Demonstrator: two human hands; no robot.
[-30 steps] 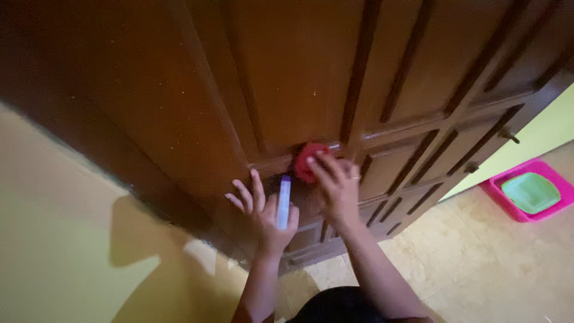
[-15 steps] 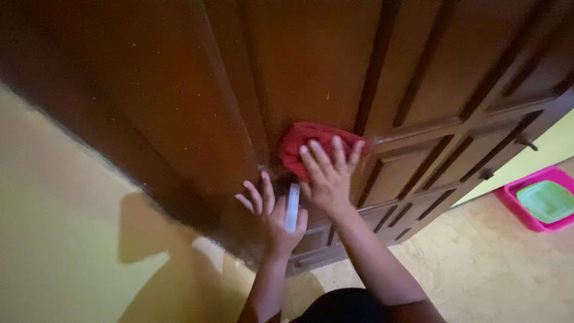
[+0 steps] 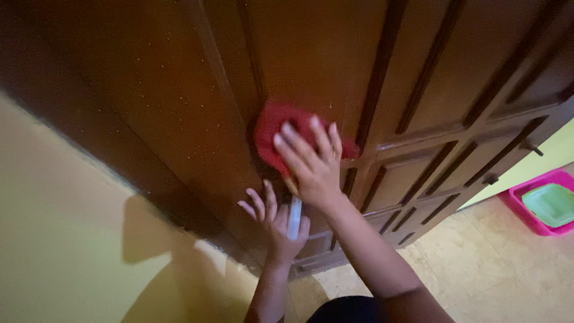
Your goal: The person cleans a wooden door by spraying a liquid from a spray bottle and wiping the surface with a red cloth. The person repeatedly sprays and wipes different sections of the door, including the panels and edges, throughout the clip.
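A brown wooden panelled door [image 3: 179, 90] fills most of the view. My right hand [image 3: 311, 164] presses a red cloth [image 3: 272, 128] flat against the door, fingers spread over it. Below it, my left hand [image 3: 275, 224] rests against the lower door, fingers partly spread, with a slim white spray bottle [image 3: 294, 218] held under the thumb. The bottle's top is hidden behind my right wrist.
A yellow wall [image 3: 66, 239] runs along the left of the door frame. At the right edge, a pink tub [image 3: 526, 209] holding a green square container [image 3: 553, 203] sits on the beige tiled floor [image 3: 502, 275]. Small metal latches [image 3: 534, 148] stick out of the door's right side.
My right hand has slid the red cloth up and to the left across the door panel, and the cloth has spread out. My left hand with the bottle has stayed nearly in place.
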